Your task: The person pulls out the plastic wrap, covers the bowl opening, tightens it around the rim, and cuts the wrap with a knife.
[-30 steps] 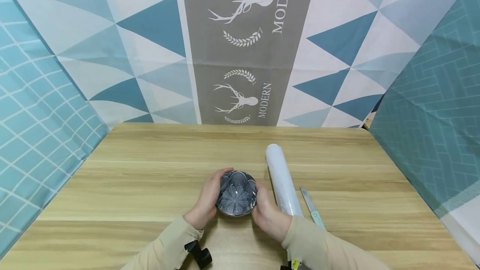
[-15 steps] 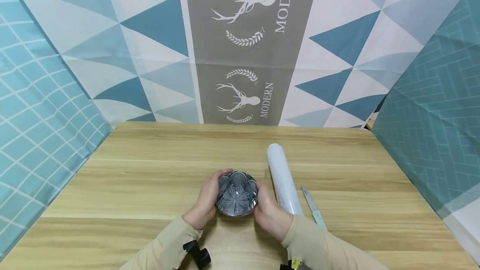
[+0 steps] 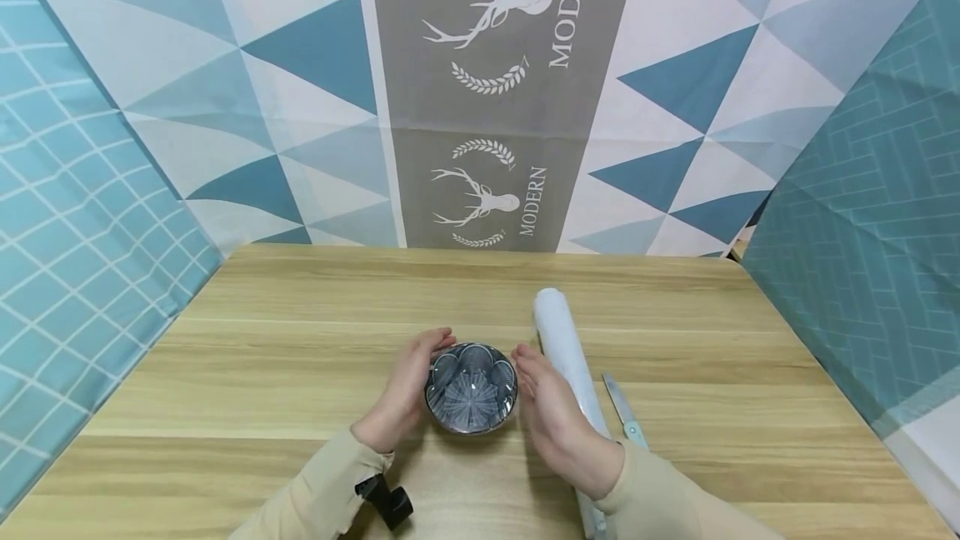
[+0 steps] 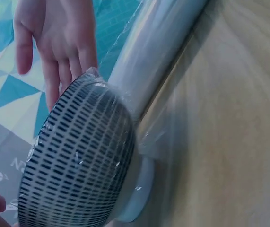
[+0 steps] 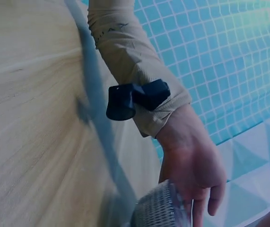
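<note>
A bowl (image 3: pixel 471 390) stands upright on the table, dark inside with a petal and starburst pattern. Its outer wall (image 4: pixel 78 156) is white with dark dashes, and clear plastic film clings to it in the left wrist view. My left hand (image 3: pixel 397 394) lies along the bowl's left side with fingers extended; whether a fingertip touches it I cannot tell. My right hand (image 3: pixel 558 419) is held to the right of the bowl, slightly apart, its fingers straight. Just beyond that hand lies a roll of cling film (image 3: pixel 561 336), partly covered by the right forearm.
A knife (image 3: pixel 624 408) with a light blue handle lies right of the roll, its handle end hidden by the sleeve. The wooden table (image 3: pixel 300 357) meets patterned cloth walls at the back and sides. A black wrist camera (image 3: pixel 388 502) sits on the left cuff.
Both hands held the bowl's sides earlier. They have now loosened and moved outward, the right one farther. The bowl has stayed in place. The right forearm now covers more of the roll and knife.
</note>
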`<state>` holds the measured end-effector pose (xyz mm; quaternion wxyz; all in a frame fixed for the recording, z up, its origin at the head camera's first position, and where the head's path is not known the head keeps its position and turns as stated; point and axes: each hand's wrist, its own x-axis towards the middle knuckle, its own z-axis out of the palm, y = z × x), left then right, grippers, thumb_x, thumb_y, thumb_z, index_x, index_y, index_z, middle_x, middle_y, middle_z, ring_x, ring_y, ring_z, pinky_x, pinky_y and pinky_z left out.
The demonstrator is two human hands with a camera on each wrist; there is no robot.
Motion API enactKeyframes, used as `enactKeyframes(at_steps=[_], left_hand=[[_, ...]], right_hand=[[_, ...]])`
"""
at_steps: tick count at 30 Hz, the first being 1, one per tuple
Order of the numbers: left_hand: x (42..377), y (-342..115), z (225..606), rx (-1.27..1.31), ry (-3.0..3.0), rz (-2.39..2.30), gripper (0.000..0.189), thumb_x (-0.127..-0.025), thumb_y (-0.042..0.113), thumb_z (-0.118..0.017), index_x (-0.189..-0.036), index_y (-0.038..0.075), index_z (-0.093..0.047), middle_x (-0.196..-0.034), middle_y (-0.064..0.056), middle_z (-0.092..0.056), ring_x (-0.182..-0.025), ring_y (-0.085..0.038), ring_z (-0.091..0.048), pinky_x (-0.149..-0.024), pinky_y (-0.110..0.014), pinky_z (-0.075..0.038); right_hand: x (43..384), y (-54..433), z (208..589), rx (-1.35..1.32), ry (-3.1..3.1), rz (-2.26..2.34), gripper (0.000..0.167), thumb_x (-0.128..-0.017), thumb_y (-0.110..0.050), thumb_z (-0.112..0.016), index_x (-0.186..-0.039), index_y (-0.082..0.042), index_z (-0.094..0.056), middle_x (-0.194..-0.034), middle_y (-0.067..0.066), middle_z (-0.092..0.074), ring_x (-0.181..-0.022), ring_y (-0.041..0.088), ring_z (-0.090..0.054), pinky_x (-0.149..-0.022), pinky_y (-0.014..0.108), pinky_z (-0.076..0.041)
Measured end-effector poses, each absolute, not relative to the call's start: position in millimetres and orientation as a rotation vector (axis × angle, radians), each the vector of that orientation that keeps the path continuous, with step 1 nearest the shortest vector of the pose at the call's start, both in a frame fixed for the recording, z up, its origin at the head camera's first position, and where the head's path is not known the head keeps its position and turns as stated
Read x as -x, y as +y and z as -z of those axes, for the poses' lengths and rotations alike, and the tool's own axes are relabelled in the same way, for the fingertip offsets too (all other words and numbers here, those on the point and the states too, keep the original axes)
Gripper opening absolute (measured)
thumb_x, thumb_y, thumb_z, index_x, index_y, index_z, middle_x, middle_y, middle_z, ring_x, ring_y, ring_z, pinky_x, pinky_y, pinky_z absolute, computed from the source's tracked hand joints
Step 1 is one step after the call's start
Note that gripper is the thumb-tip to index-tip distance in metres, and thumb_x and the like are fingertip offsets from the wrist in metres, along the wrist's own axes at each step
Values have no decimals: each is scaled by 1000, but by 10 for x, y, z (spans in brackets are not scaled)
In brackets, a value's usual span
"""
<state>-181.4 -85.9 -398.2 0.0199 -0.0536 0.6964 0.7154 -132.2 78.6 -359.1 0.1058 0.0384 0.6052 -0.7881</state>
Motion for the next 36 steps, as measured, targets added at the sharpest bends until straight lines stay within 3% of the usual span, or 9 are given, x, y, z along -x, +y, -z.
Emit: enactKeyframes(at_steps=[5, 9, 13, 18, 29, 36], left_hand=[[1829, -869, 3880, 44, 2316, -2156, 33, -92, 12, -42, -116, -8, -54, -121, -23, -54, -116, -33, -46, -102, -45, -31], [1834, -895, 3762, -89, 2460, -1998, 26, -91, 13, -46, -107, -1, -61, -117, -15, -58, -116, -28, -47, -101, -46, -32], [1839, -892, 3647, -202, 2513, -1891, 21, -89, 13, -51, -102, 3, -63, -110, -10, -62, -108, -24, -53, -95, -43, -39], [1832, -814, 3519, -401, 2608, -1677, 18, -88, 17, -55, -103, 10, -64, -106, -4, -64, -109, -22, -54, -96, -44, -39], [1779, -524, 3443, -818, 2627, -1213, 27, -90, 25, -51, -112, 12, -61, -115, -1, -60, -110, -19, -53, -91, -37, -42], [1760, -386, 3415, -952, 2663, -977, 29, -89, 22, -51, -112, 8, -60, -113, -2, -62, -108, -18, -54, -90, -33, -44]], right_hand=[[1234, 928, 3508, 11, 1792, 2302, 50, -94, -11, -33, -137, 10, -22, -144, 25, -24, -135, 35, -19, -111, 45, -11], [1187, 1085, 3457, 22, 1818, 2293, 46, -90, -8, -38, -132, 11, -34, -135, 22, -40, -129, 30, -35, -109, 40, -23], [1156, 1268, 3449, -10, 1930, 2223, 40, -90, -9, -42, -124, 11, -42, -123, 15, -51, -116, 21, -48, -101, 35, -37], [1145, 1513, 3472, 50, 2105, 1986, 37, -93, -15, -42, -122, 8, -43, -117, 15, -53, -106, 22, -54, -90, 31, -45], [1188, 1871, 3551, 177, 2504, 1546, 28, -91, -11, -48, -113, 7, -51, -93, 13, -58, -79, 18, -58, -69, 27, -50], [1222, 2068, 3677, 132, 2884, 912, 15, -85, -10, -58, -95, 0, -56, -78, 2, -56, -67, 12, -50, -55, 24, -41]])
